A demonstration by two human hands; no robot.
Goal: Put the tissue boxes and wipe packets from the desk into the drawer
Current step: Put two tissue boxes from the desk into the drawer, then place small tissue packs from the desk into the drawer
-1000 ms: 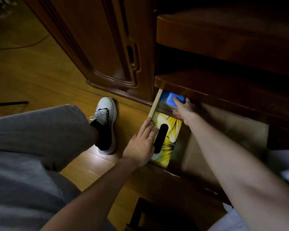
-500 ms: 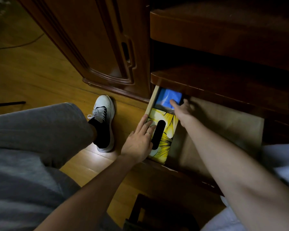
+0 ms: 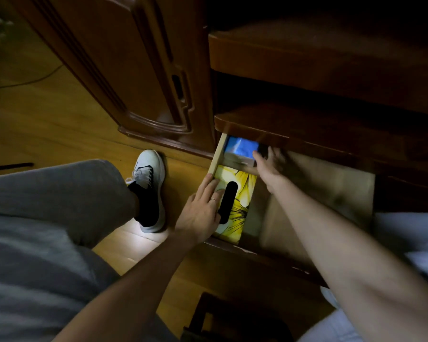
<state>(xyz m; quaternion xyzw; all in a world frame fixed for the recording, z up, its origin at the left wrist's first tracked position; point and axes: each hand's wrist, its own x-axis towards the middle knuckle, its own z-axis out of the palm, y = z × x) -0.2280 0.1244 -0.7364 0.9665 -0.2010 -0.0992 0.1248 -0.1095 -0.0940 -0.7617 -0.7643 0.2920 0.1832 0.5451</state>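
The yellow flowered tissue box lies in the open drawer; behind it sits the blue wipe packet; left hand rests flat on the box, grip released; right hand touches the packet, grip unclear; the tabletop is out of view, so what remains cannot be told.

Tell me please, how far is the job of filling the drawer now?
Done: the yellow tissue box already lies in the open drawer, with the left hand resting flat on it. In hand: the right hand is at the blue item further back, under the desk edge; whether it grips it is unclear. Left: unknown, because the desk top is out of view.
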